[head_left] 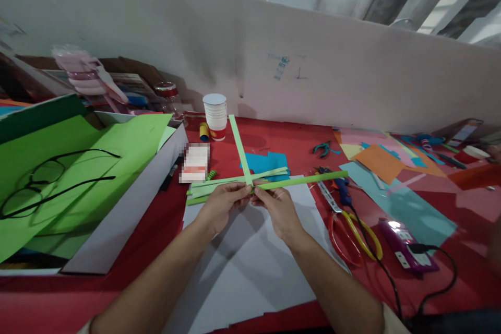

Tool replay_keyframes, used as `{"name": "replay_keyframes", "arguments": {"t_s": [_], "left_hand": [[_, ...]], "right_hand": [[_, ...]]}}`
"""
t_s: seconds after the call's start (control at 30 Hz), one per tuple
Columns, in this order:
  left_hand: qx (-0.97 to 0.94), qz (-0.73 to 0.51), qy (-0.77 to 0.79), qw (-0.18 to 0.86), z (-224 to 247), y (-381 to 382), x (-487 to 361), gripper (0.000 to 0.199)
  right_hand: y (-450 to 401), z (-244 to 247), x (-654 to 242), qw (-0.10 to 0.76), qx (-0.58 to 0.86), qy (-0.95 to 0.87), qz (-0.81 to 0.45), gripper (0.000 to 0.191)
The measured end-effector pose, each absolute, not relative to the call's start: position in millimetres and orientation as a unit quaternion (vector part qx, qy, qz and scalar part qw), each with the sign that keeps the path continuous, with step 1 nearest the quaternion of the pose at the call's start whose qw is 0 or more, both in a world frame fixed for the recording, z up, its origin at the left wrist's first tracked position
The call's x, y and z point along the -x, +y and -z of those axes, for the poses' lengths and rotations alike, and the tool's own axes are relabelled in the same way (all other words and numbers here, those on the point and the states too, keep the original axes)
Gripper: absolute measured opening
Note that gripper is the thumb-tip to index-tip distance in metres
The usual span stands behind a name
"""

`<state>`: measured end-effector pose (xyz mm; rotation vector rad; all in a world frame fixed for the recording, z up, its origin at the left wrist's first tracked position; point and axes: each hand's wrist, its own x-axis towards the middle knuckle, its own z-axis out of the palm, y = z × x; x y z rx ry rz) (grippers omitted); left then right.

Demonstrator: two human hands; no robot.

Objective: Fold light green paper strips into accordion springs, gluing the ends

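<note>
Two green paper strips meet at a corner between my fingertips. The paler strip (239, 146) points away from me, and the brighter strip (309, 181) stretches out to the right. My left hand (225, 201) pinches them where they join. Close beside it, my right hand (277, 206) grips the brighter strip near the same corner. Several more green paper strips (203, 190) lie just behind my left hand. Under both hands is a stack of white paper (250, 271). The exact fold or overlap at the corner is hidden by my fingers.
At left stands a box (129, 209) of green sheets with eyeglasses (35, 182) on top. Paper cups (215, 117) stand behind. Pliers (332, 201), a glue gun (343, 191), a purple power strip (409, 250) with a cable and coloured paper (407, 209) lie to the right.
</note>
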<state>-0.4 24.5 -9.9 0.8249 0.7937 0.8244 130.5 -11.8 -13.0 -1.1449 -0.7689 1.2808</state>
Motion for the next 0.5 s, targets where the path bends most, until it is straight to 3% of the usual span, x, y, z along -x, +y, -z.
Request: {"name": "replay_keyframes", "arguments": {"t_s": [0.5], "left_hand": [[-0.400,-0.389,0.418,0.717,8.7,23.0,1.8,0.022]], "right_hand": [[-11.4,17.9,-135.8,0.536,0.563,-0.442,-0.448,0.031]]}}
